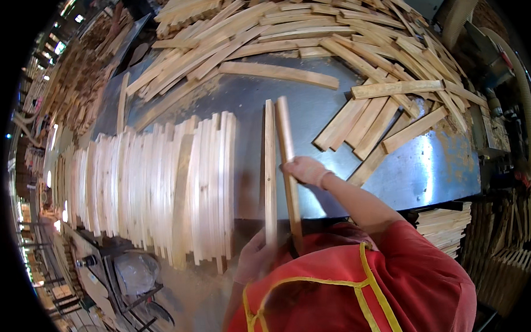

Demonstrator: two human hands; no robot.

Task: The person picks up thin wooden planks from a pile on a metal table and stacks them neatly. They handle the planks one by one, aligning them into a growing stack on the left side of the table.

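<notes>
Two long, pale wooden strips point away from me, side by side over the metal table (245,96). My right hand (305,170), in a pale glove, is closed around the middle of the right wooden strip (285,136). At the near end of the left wooden strip (269,160), past the table's front edge, is my left hand (254,255). It is blurred by motion; it appears closed on that end, its fingers partly hidden. A narrow gap separates the two strips. To their left lies a broad row of wooden strips (155,181), packed edge to edge.
Loose wooden boards (284,33) lie heaped across the table's far side. More boards (372,124) cross each other at the right. Sawdust dusts the tabletop. Stacked wood (446,227) sits below the right edge. A clear plastic bag (136,271) rests at lower left.
</notes>
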